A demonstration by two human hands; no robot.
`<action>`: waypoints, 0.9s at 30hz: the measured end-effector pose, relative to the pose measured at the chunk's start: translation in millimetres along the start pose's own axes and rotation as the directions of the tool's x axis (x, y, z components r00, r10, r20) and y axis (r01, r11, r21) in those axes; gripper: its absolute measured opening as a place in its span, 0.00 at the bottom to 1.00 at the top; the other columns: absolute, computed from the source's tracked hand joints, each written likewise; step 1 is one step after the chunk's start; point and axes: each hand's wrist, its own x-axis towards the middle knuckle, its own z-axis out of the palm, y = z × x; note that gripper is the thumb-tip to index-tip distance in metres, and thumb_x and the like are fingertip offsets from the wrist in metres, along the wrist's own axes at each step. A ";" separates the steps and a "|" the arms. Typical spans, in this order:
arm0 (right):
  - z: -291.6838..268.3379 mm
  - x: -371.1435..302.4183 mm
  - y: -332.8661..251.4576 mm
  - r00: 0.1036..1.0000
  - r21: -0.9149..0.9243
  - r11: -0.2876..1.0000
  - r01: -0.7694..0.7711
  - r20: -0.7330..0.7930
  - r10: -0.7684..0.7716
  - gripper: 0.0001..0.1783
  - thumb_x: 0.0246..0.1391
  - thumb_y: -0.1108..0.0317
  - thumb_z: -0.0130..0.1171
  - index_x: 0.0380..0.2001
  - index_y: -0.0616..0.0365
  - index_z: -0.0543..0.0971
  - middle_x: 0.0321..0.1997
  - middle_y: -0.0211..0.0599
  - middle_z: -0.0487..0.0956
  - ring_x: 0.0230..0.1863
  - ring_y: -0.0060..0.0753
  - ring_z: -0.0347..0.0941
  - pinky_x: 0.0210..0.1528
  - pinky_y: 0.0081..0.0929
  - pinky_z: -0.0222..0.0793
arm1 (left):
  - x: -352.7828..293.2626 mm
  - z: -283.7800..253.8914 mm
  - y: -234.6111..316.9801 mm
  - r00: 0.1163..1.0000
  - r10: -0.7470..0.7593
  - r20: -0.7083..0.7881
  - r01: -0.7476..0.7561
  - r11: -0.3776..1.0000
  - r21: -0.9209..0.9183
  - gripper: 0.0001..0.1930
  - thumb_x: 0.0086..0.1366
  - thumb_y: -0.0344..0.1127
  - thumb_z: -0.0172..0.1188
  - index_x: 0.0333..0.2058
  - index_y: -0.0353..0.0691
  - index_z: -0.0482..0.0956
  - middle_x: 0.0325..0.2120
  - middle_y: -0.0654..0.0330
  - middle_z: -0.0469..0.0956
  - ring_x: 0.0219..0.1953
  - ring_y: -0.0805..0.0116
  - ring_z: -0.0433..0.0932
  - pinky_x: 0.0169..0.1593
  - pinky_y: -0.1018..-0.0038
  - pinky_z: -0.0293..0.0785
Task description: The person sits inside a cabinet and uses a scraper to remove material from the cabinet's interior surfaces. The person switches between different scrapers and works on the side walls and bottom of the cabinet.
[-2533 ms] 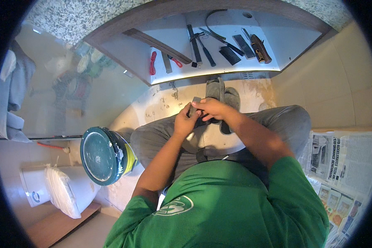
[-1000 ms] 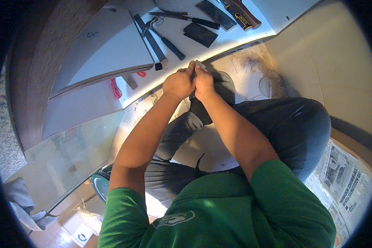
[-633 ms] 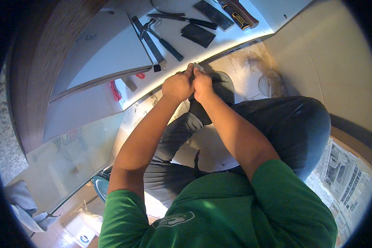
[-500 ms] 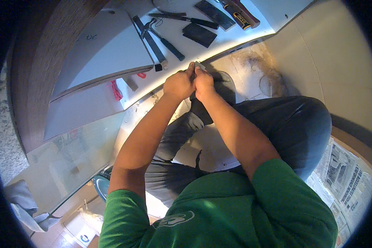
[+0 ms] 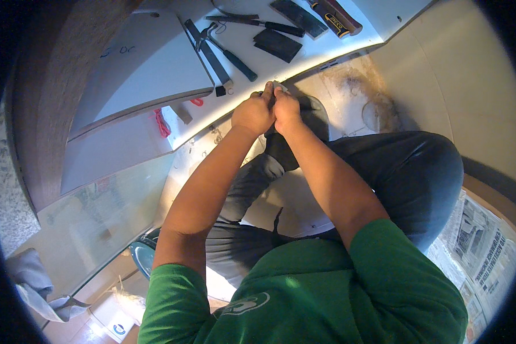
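My left hand [image 5: 253, 116] and my right hand [image 5: 286, 109] are pressed together at the front edge of a lit white panel [image 5: 252, 92]. Both are closed, thumbs pointing away from me. A small pale piece [image 5: 280, 86] peeks out beyond the right thumb; the fingers cover most of it, so its kind cannot be made out. Just past my hands, a claw hammer [image 5: 239, 63] with a dark handle lies on the panel beside a long dark flat bar [image 5: 209, 54].
Farther back lie a dark rectangular pad [image 5: 277, 46], a black-handled tool [image 5: 283, 28], a dark flat plate [image 5: 300, 18] and a yellow-and-black handled tool [image 5: 332, 20]. A red cord bundle [image 5: 163, 123] is at left. My bent knee [image 5: 427, 157] is at right, near newspaper [image 5: 481, 241].
Both hands have shifted slightly away from me and to the right, still together over the small piece. The tools on the panel lie as before.
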 end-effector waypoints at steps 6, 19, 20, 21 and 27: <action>-16.1 35.3 25.7 0.989 -0.190 0.971 0.145 0.036 -0.141 0.23 0.72 0.63 0.47 0.61 0.69 0.70 0.67 0.52 0.71 0.67 0.47 0.68 0.66 0.38 0.65 | 4.2 -6.6 5.2 0.995 -0.064 0.073 0.068 0.996 -0.058 0.35 0.67 0.53 0.55 0.71 0.55 0.63 0.44 0.39 0.81 0.46 0.41 0.83 0.51 0.51 0.79; -29.1 83.9 49.8 0.971 -0.491 0.839 0.235 0.079 -0.226 0.23 0.71 0.62 0.48 0.61 0.67 0.71 0.65 0.50 0.73 0.64 0.46 0.69 0.64 0.39 0.65 | 11.7 -24.6 17.9 0.986 -0.089 0.142 0.088 0.996 0.017 0.35 0.68 0.52 0.50 0.72 0.51 0.60 0.45 0.40 0.82 0.47 0.44 0.84 0.52 0.53 0.80; -26.9 83.5 48.8 0.964 -0.481 0.836 0.263 0.103 -0.243 0.23 0.71 0.62 0.48 0.61 0.67 0.72 0.65 0.50 0.73 0.64 0.46 0.70 0.64 0.40 0.66 | 11.6 -25.3 16.5 0.984 -0.096 0.149 0.096 0.995 0.008 0.35 0.68 0.52 0.50 0.72 0.52 0.60 0.45 0.40 0.82 0.48 0.44 0.83 0.52 0.52 0.80; -25.8 82.1 48.0 0.969 -0.460 0.853 0.248 0.106 -0.225 0.23 0.71 0.62 0.48 0.61 0.67 0.72 0.65 0.50 0.74 0.64 0.46 0.70 0.63 0.40 0.66 | 11.9 -25.9 15.3 0.983 -0.100 0.156 0.102 0.995 0.000 0.35 0.68 0.52 0.50 0.73 0.52 0.60 0.45 0.41 0.83 0.48 0.44 0.83 0.52 0.52 0.80; -16.6 70.7 33.1 0.983 -0.406 0.895 0.184 0.063 -0.173 0.22 0.71 0.61 0.50 0.58 0.67 0.75 0.61 0.50 0.76 0.61 0.47 0.72 0.61 0.40 0.67 | 14.6 -22.5 9.8 0.984 -0.106 0.145 0.107 0.994 0.001 0.35 0.68 0.52 0.50 0.73 0.54 0.60 0.47 0.42 0.83 0.49 0.44 0.83 0.53 0.52 0.80</action>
